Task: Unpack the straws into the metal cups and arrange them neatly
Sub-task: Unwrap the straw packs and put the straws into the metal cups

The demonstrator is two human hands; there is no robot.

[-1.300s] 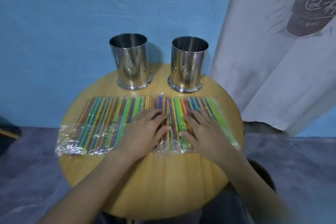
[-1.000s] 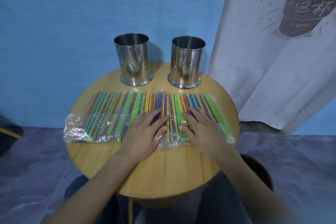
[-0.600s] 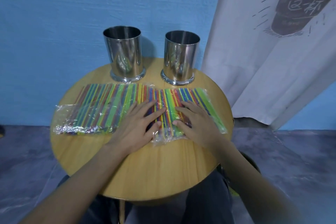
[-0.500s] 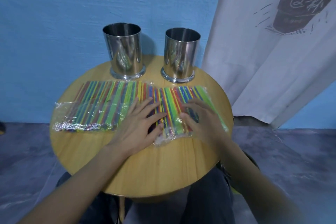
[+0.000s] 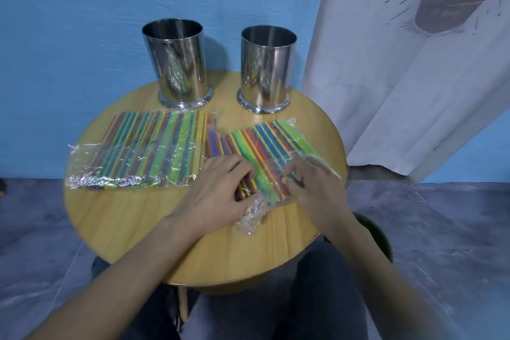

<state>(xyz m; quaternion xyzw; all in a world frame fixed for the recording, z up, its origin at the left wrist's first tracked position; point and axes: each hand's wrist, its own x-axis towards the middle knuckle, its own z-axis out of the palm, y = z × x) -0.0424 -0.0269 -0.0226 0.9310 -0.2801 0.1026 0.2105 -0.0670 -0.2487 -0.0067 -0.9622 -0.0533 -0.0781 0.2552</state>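
Two clear plastic packs of coloured straws lie on a round wooden table. The left pack lies flat, untouched. The right pack sits angled, its near end lifted a little. My left hand grips that pack's near left corner with curled fingers. My right hand pinches its near right edge. Loose wrapper bunches between my hands. Two shiny metal cups stand at the table's far edge, the left cup and the right cup; no straws show above their rims.
A blue wall rises right behind the cups. A white printed cloth hangs at the right, close to the table's edge. A dark round bin sits on the grey floor under my right forearm. My legs are below the table.
Both hands went from lying flat on the packs to gripping the right pack. That pack has slid right and turned, away from the left pack, with its wrapper crumpled at the near end.
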